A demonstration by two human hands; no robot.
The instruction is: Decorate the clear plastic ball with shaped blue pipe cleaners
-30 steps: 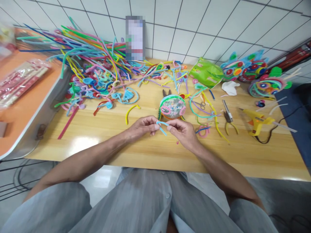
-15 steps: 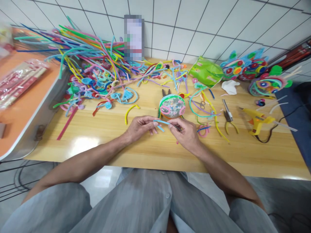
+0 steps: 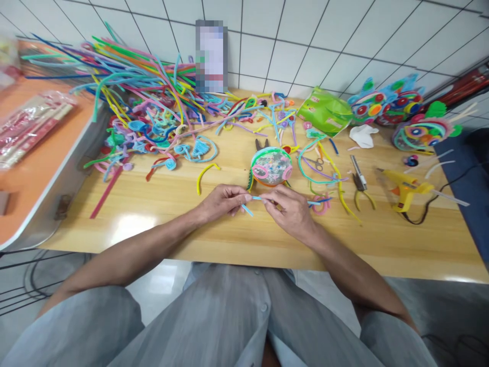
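Centrally, a thin light-blue fuzzy stem is held in a short, nearly level stretch between two bare hands, just above the near part of a wooden table. It is pinched between thumb and forefinger of the left hand, those fingertips closed on it, and a bent-down light-blue end is seen below them. By the right hand it is gripped likewise, thumb and fingers brought together. Past the right knuckles a light-blue tip is seen, probably the same stem's other end, though the join is hidden by the hand.

Just beyond the hands, a round decorated piece is set, rimmed in green and marked with pink rings. To the left, a large tangled heap of coloured stems is spread, with a curved yellow stem lying nearer. To the right, scissors, yellow-handled pliers and a yellow glue gun are laid out. Farther back, a green packet is placed by a tiled wall, near colourful decorated faces.
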